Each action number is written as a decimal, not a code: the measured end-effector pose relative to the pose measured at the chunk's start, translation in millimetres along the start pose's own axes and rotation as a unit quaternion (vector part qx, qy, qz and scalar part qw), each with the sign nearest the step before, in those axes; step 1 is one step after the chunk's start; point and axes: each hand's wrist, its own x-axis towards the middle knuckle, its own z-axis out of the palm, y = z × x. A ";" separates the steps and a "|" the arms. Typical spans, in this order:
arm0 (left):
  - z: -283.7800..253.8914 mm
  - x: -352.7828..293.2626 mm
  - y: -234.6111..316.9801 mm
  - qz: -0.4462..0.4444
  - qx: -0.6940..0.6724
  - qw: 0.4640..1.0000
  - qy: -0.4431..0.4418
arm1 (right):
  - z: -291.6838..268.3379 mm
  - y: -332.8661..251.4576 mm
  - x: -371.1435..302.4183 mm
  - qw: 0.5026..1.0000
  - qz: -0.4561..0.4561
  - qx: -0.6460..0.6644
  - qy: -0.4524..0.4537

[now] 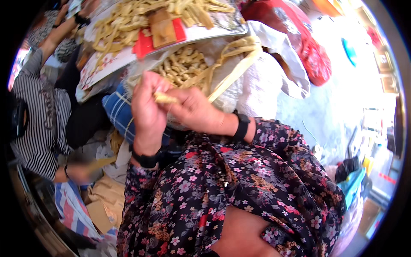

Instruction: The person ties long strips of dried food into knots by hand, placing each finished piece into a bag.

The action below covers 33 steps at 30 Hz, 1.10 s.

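In front of my body, both hands meet on a short, twisted pale-yellow strip that looks like tofu skin [165, 98]. My left hand [147, 109] is closed, its fingers pinching the strip from the left. From the right, my right hand [197, 110] presses thumb and fingers on the same piece. Just beyond the hands, a pile of small knotted yellow pieces [182, 64] lies in a clear plastic-lined container. Long flat strips [233, 75] hang over its right side, close to my right hand.
A white tabletop [102, 70] ahead bears heaped yellow strips [128, 21], a wooden block [162, 28] and something red beneath it. At left, a person in a striped shirt [43, 111] handles a yellow strip. Red plastic bags [314, 60] stand at far right.
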 end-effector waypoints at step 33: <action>27.7 -50.9 121.5 0.258 -0.082 0.932 -0.241 | 36.2 -90.5 21.2 0.884 -0.445 0.122 -0.077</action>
